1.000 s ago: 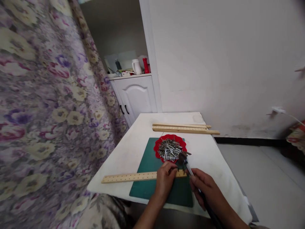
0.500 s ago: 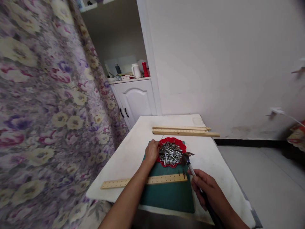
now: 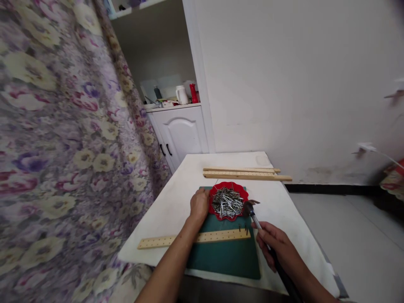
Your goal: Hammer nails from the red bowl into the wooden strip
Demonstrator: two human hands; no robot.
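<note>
My right hand (image 3: 275, 245) grips the handle of a hammer (image 3: 251, 208), whose head hangs just right of a red scalloped dish (image 3: 243, 191) heaped with steel nails (image 3: 226, 202). My left hand (image 3: 199, 205) rests at the dish's left rim, fingers curled against it; I cannot see whether it holds a nail. In front of the dish a wooden strip (image 3: 176, 240) lies across a green cutting mat (image 3: 227, 259), with a few nails standing near its right end.
Two more wooden strips (image 3: 246, 173) lie at the far edge of the white table (image 3: 170, 198). A flowered curtain (image 3: 63, 147) hangs along the left. A white cabinet (image 3: 179, 130) with bottles stands behind, and a white wall on the right.
My left hand left the wooden strip and went up to the left rim of the nail dish. The right hand and hammer stayed almost still.
</note>
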